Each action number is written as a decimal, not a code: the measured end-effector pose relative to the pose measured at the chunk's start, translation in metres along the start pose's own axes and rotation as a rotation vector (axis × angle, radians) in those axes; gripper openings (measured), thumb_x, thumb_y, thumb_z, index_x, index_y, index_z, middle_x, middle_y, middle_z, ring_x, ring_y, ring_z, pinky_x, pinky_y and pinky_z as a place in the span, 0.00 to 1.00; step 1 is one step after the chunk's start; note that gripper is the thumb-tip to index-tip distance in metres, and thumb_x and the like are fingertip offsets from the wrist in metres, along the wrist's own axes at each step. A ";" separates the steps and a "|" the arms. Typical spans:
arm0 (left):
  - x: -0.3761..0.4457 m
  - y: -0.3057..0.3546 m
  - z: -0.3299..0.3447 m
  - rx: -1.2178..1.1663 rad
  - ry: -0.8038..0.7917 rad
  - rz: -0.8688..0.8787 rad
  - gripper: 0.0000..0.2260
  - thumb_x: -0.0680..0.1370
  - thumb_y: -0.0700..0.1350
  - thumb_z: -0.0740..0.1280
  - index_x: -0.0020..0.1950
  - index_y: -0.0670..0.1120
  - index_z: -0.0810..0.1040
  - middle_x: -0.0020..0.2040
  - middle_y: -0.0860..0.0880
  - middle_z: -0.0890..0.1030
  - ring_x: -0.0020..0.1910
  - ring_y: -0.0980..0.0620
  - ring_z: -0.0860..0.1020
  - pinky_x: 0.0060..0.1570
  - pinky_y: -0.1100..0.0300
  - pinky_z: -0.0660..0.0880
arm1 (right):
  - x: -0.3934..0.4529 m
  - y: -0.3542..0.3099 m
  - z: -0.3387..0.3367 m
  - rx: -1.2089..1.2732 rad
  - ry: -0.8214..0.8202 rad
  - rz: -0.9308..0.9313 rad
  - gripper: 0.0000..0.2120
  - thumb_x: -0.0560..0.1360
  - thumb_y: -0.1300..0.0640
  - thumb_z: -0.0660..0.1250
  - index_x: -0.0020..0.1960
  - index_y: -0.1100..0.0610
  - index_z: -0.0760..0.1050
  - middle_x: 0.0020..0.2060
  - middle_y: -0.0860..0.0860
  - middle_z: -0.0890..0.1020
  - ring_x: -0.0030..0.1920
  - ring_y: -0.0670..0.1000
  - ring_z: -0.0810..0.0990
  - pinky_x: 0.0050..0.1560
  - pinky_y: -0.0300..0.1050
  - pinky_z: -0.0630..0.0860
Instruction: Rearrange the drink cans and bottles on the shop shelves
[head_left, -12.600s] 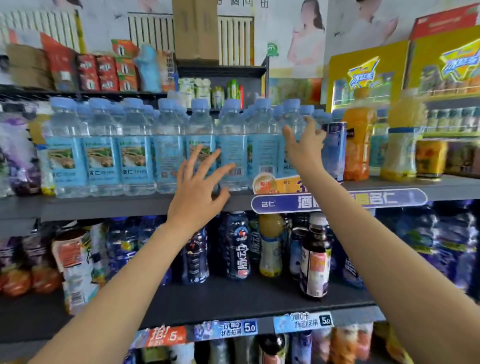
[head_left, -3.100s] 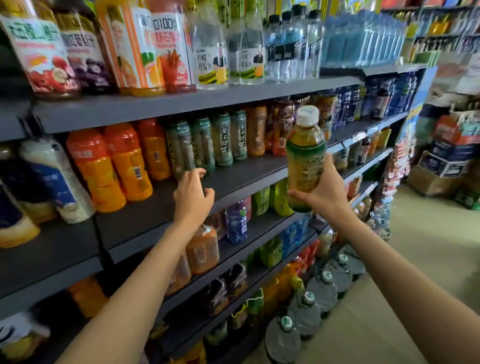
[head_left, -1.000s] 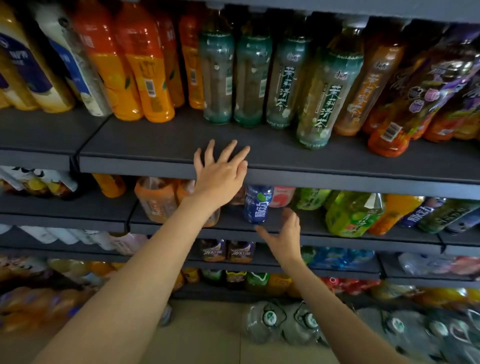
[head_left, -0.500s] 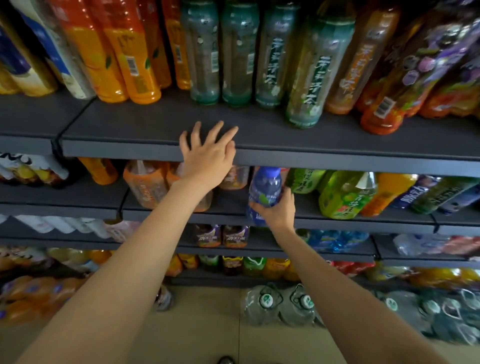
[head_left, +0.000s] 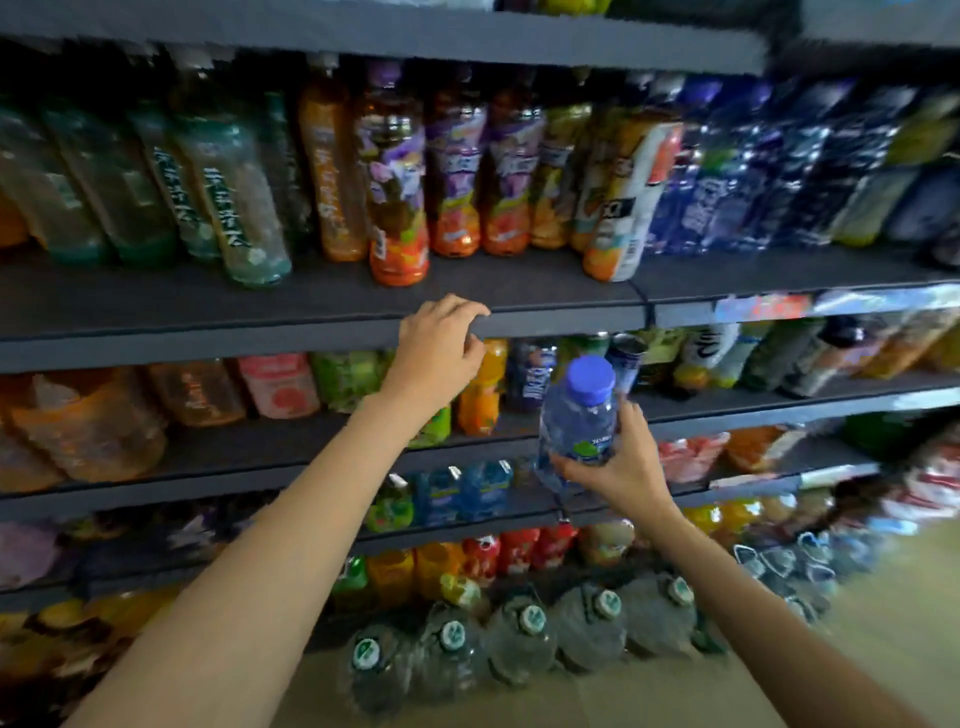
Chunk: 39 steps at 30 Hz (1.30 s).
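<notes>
Since half a second ago, bottle (head_left: 577, 423) has come off the lower shelf (head_left: 727, 410) and hangs clear of its front edge, upright. Right hand (head_left: 618, 467) fingers wrap its base, judged for carrying elsewhere. Left hand (head_left: 439, 348) fingers curl over the upper shelf (head_left: 311, 332) front edge, apparently bracing.

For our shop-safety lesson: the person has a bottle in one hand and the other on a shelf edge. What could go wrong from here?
1. The right hand grips the blue bottle low on its body, clear of any shelf; it could slip and drop onto the water jugs below.
2. The left hand grips the shelf edge; a tug might topple the tall bottles leaning above.
</notes>
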<state>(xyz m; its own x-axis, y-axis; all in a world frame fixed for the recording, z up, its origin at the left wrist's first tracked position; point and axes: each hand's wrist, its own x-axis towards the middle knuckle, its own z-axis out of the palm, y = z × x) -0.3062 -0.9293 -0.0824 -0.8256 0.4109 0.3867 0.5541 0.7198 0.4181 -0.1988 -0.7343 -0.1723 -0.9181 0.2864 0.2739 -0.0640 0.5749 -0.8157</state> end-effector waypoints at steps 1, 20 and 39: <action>0.005 0.021 0.013 -0.002 -0.017 -0.004 0.16 0.76 0.39 0.61 0.64 0.46 0.74 0.62 0.46 0.74 0.60 0.43 0.70 0.60 0.50 0.64 | 0.004 0.007 -0.028 0.000 0.048 -0.005 0.29 0.60 0.57 0.80 0.53 0.53 0.66 0.50 0.55 0.72 0.52 0.54 0.74 0.50 0.49 0.74; 0.109 0.149 0.100 -0.003 -0.161 0.030 0.20 0.78 0.39 0.58 0.71 0.45 0.66 0.69 0.47 0.69 0.68 0.48 0.66 0.62 0.57 0.64 | 0.202 0.019 -0.195 -0.014 0.414 0.039 0.33 0.68 0.51 0.75 0.65 0.64 0.64 0.60 0.59 0.67 0.56 0.53 0.70 0.49 0.34 0.62; 0.224 0.220 0.188 -0.015 -0.005 -0.003 0.20 0.78 0.40 0.61 0.71 0.46 0.67 0.68 0.46 0.65 0.66 0.45 0.65 0.63 0.52 0.65 | 0.291 0.121 -0.306 -0.278 0.412 0.196 0.37 0.71 0.45 0.71 0.70 0.63 0.62 0.63 0.63 0.68 0.63 0.64 0.68 0.62 0.56 0.67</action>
<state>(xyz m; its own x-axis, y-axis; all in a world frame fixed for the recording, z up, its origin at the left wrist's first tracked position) -0.3896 -0.5738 -0.0587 -0.8280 0.4115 0.3809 0.5528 0.7130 0.4313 -0.3545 -0.3471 -0.0355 -0.6694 0.6540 0.3523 0.2510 0.6455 -0.7214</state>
